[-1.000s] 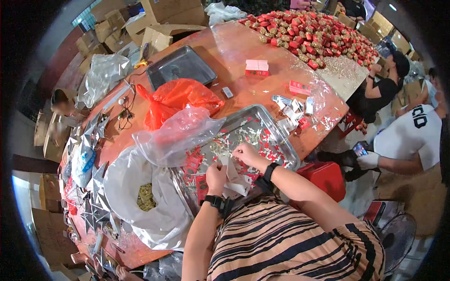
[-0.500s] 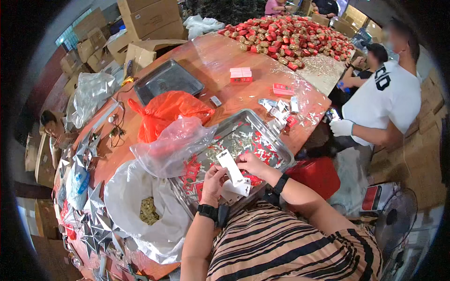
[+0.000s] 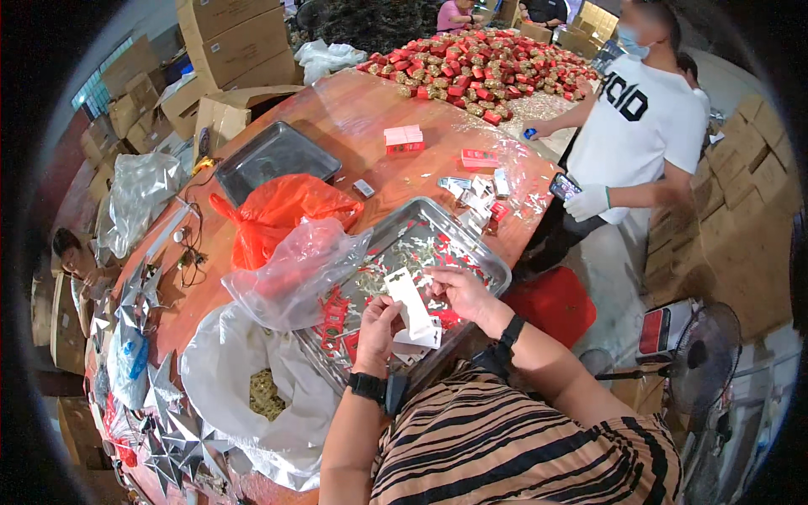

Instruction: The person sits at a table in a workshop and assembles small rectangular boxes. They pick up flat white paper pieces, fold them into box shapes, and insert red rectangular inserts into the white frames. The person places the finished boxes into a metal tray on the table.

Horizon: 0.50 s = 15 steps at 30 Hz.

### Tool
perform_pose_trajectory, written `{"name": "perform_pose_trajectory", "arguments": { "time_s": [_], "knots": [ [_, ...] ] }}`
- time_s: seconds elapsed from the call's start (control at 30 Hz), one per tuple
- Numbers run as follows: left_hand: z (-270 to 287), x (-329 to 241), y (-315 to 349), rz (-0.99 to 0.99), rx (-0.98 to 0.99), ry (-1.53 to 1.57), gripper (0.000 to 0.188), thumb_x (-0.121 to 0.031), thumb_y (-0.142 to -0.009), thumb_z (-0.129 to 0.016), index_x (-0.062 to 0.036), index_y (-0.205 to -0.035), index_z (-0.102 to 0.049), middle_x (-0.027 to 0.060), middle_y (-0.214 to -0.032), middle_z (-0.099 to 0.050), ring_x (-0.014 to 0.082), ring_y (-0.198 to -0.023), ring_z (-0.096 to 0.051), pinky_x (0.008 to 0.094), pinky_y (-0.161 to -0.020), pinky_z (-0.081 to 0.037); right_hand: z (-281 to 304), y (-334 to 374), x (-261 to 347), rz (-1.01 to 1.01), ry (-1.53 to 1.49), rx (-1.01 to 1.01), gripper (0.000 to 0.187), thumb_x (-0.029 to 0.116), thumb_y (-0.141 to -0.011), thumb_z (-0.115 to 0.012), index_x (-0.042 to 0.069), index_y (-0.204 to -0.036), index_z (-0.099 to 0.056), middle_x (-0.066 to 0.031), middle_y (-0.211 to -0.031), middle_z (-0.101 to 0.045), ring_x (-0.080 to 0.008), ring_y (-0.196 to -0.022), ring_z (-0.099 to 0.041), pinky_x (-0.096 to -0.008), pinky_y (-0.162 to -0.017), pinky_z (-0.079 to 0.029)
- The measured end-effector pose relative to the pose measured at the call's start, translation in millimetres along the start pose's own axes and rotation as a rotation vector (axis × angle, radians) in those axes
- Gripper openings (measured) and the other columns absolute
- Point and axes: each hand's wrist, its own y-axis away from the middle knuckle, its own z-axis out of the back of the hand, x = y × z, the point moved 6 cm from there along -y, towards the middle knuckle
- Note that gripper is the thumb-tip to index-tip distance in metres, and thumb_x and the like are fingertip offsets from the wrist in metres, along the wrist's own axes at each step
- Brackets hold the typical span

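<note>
A white card (image 3: 407,305) with a cut-out slot at its top stands upright in my left hand (image 3: 376,333), pinched between thumb and fingers. My right hand (image 3: 468,296) is just right of the card, its fingers apart; I see nothing in them. Below the card, more white cards (image 3: 425,338) lie in a loose pile at the near edge of a metal tray (image 3: 502,271). Small white and red paper cut-outs (image 3: 446,244) are scattered across the tray. Red printed cards (image 3: 333,316) rest at its left side, near my left hand.
Beyond the tray lie a red plastic bag (image 3: 286,215), a clear bag (image 3: 295,273), a dark tray (image 3: 278,160) and stacked red cards (image 3: 404,139). A white sack (image 3: 219,362) stands left. A co-worker (image 3: 631,118) stands right, near a fan (image 3: 705,358) and red stool (image 3: 555,307).
My right hand has come away from the card's edge, while my left keeps hold. The view has shifted right. The co-worker in white has turned and reaches toward the table.
</note>
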Motion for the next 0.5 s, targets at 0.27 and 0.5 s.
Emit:
{"name": "perform_pose_trajectory", "arguments": {
  "time_s": [0.27, 0.5],
  "knots": [
    [-10, -14, 7, -0.187, -0.023, -0.557, 0.006, -0.004, -0.083, -0.055, -0.0012, -0.088, -0.053, 0.0024, -0.076, -0.058, 0.0074, -0.064, -0.054, 0.0216, -0.056, -0.043, -6, 8, 28, 0.165, 0.449, 0.039, 0.028, 0.006, -0.088, -0.044, -0.002, -0.114, -0.054, -0.0092, -0.076, -0.062, -0.0155, -0.070, -0.062, -0.0267, -0.067, -0.050],
    [-8, -19, 10, -0.295, -0.054, -0.744, 0.009, -0.005, -0.082, -0.056, 0.0009, -0.089, -0.055, 0.0028, -0.075, -0.059, 0.0071, -0.065, -0.054, 0.0206, -0.058, -0.042, -28, 10, 29, 0.213, 0.779, 0.259, 0.032, 0.003, -0.088, -0.040, 0.001, -0.119, -0.052, -0.0095, -0.073, -0.063, -0.0121, -0.066, -0.060, -0.0263, -0.064, -0.049]
  ]
}}
